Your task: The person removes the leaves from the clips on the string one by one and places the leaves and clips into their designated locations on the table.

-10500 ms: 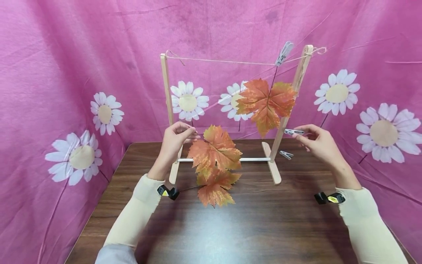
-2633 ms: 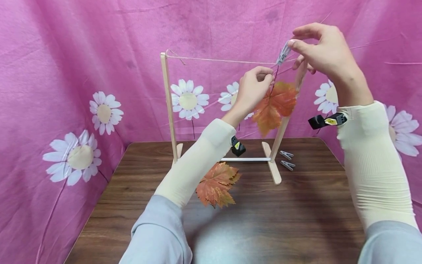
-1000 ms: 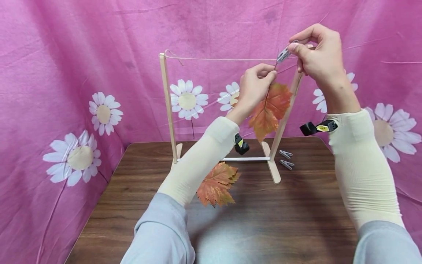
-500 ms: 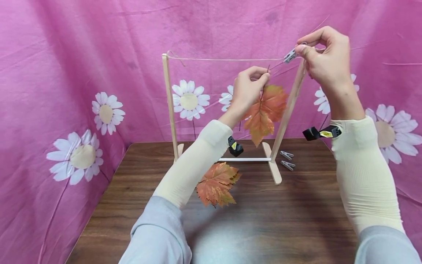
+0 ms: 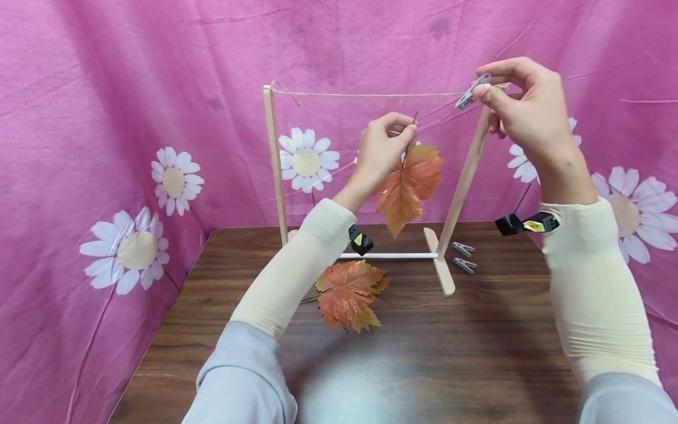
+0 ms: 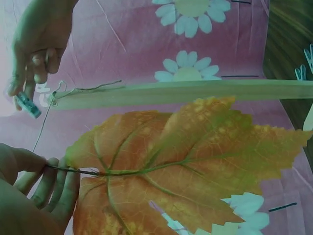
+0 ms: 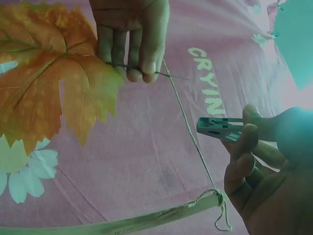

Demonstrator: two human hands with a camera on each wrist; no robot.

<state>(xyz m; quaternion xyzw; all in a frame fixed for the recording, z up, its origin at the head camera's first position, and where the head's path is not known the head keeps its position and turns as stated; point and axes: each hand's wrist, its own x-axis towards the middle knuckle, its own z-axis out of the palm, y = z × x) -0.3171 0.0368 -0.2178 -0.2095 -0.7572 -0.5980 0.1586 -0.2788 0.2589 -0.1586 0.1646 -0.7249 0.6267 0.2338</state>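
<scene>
In the head view my left hand [image 5: 385, 144] pinches the thin dark stem of an orange maple leaf [image 5: 410, 185], which hangs below the fingers. The stem's tip pokes up above the thumb; in the right wrist view it crosses the string [image 7: 188, 129]. My right hand [image 5: 537, 112] pinches a grey clothespin [image 5: 473, 92] between thumb and finger, near the right post's top. The right wrist view has this clothespin [image 7: 217, 128] beside the string, apart from it and from the leaf [image 7: 54, 63].
A wooden frame with a left post [image 5: 274, 159] and right post [image 5: 468, 171] carries the string. Two clothespins [image 5: 464, 248] lie right of its foot. Orange leaf material [image 5: 352, 294] rests on the brown table [image 5: 450, 359]. Pink flowered cloth [image 5: 339, 41] hangs behind.
Earlier the leaf hung clipped on the string, and my right hand held another clothespin, since laid on the table. Now the clip is off; my left hand has drawn the leaf left and down.
</scene>
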